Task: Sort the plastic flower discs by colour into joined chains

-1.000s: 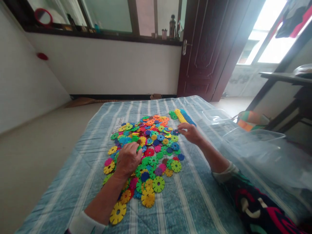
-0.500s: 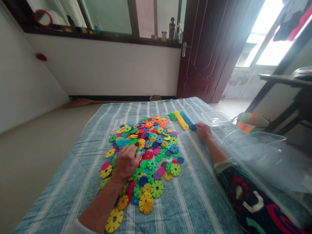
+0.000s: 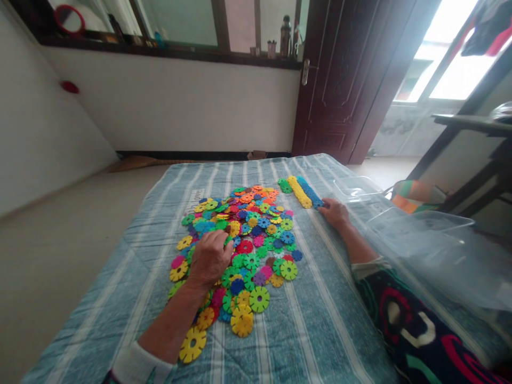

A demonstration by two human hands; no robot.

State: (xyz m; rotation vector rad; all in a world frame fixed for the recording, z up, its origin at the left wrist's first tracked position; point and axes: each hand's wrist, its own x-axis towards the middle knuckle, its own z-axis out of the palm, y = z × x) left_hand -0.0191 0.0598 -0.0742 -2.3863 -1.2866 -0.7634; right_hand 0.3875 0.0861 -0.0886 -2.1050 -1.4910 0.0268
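Note:
A wide pile of colourful notched plastic discs (image 3: 259, 298) lies on the striped blue cloth (image 3: 320, 320). Over the pile's left part is my left hand (image 3: 211, 257), its fingers curled; a bit of green shows at the fingertips, but what they hold is mostly hidden. Beyond the pile's right side, a yellow row of discs (image 3: 299, 193) lies beside a blue row (image 3: 309, 191), with some green discs (image 3: 285, 185) to their left. My right hand (image 3: 335, 212) has its fingers closed at the near end of the blue row.
Clear plastic containers (image 3: 436, 221) and a clear lid-like tray (image 3: 356, 188) lie on the right. Behind the cloth are a white wall and a dark red door (image 3: 336, 80). A dark stand (image 3: 476, 125) is at the far right.
The whole view has shifted slightly, and more of the left sleeve shows. Both hands keep about the same places relative to the pile and the blue row.

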